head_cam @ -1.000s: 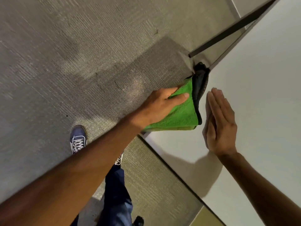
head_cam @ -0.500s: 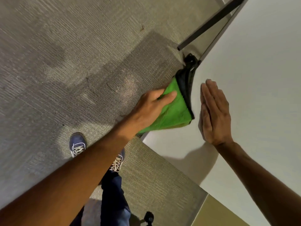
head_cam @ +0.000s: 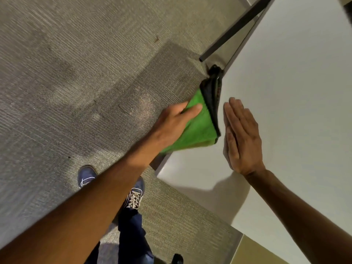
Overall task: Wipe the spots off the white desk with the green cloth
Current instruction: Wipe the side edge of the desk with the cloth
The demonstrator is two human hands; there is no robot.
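Note:
The white desk [head_cam: 285,92] fills the right side of the head view, and I see no spots on the part that shows. A folded green cloth [head_cam: 198,128] with a black edge hangs over the desk's left edge near its corner. My left hand [head_cam: 171,122] grips the cloth from the floor side, thumb on top of the green face. My right hand [head_cam: 242,136] stands on its edge on the desk just right of the cloth, fingers straight and together, holding nothing.
Grey-beige carpet [head_cam: 76,82] covers the floor on the left. A black desk leg [head_cam: 234,29] slants down at the top. My blue shoes [head_cam: 86,175] and dark trousers are below the desk corner. A small black object [head_cam: 177,259] lies at the bottom.
The camera view has shifted a little. My left hand and the cloth have slid slightly along the desk edge. My right hand keeps the same pose beside the cloth.

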